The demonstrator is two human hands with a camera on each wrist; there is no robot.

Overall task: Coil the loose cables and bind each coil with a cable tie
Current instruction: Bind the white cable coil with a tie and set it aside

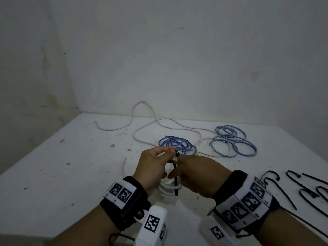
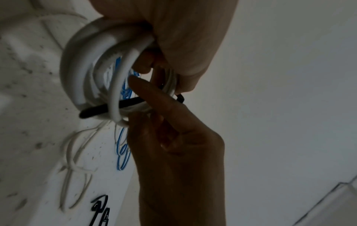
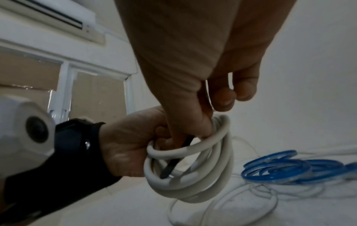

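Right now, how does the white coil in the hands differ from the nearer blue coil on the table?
The white coil is held up by the left hand and right hand; the blue coil lies flat on the table, untouched. A black cable tie crosses the white coil; none shows on the blue. The white cable looks thicker. Both are wound in several loops.

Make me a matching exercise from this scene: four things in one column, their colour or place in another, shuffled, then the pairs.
Things:
1. coil
2. cable tie
3. blue cables
4. spare ties

States:
A. lying on the table, far side
B. black, threaded through the coil
C. white, held in both hands
D. lying on the table beside the right wrist

Pairs: 1-C, 2-B, 3-A, 4-D
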